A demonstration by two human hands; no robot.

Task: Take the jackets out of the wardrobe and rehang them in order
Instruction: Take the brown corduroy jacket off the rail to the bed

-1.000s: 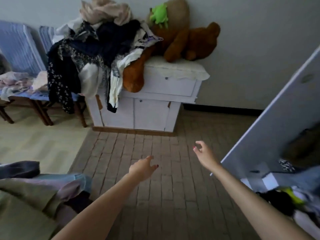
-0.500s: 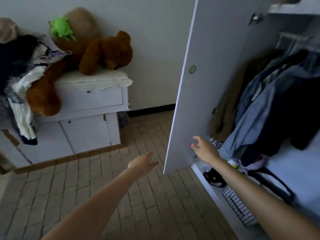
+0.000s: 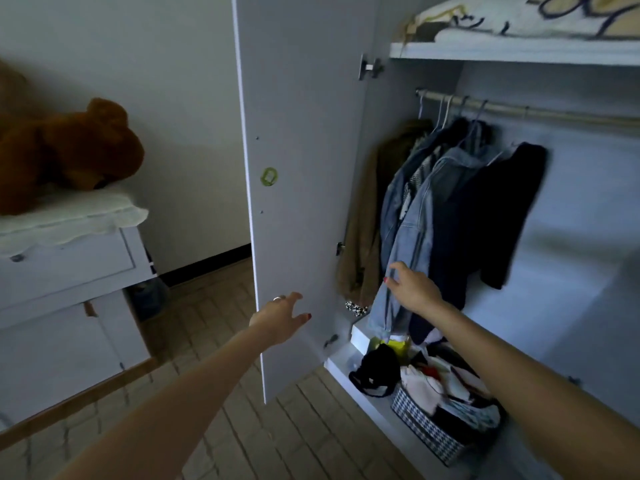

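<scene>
Head view. Wardrobe (image 3: 571, 237) open, fills the right half; its door (image 3: 304, 168) swung out at centre, small green sticker (image 3: 268, 176) on the inner face. Jackets (image 3: 450, 202) hang bunched at the left end of the rail (image 3: 519, 110), about 1 o'clock from frame centre: olive-brown coat (image 3: 363, 220) farthest left against the side wall, then denim jacket (image 3: 412, 237), dark pieces behind it, black jacket (image 3: 502, 209) at the right of the bunch. Rest of the rail to 3 o'clock bare.

Right hand (image 3: 414, 292) reaches in, fingers loosely spread and apart, fingertips at the lower edge of the denim jacket; cannot tell whether touching or just in front, nothing clamped. Left hand (image 3: 280, 318) at 6 o'clock of the sticker, fingers spread apart, in front of the door's lower part, holding nothing; ring on one finger.

Shelf (image 3: 512, 51) above the rail carries folded patterned bedding (image 3: 519, 19). Wardrobe floor at 5 o'clock: checked basket (image 3: 429, 427) full of clothes, black bag (image 3: 377, 372) just left of it, white box (image 3: 362, 336) behind, yellow item (image 3: 398, 344) beside the box.

At 9 o'clock, white cabinet (image 3: 69, 306) with a white cloth (image 3: 69, 216) on top and a brown teddy bear (image 3: 65, 154) lying on it. Brick-pattern floor (image 3: 294, 427) below.
</scene>
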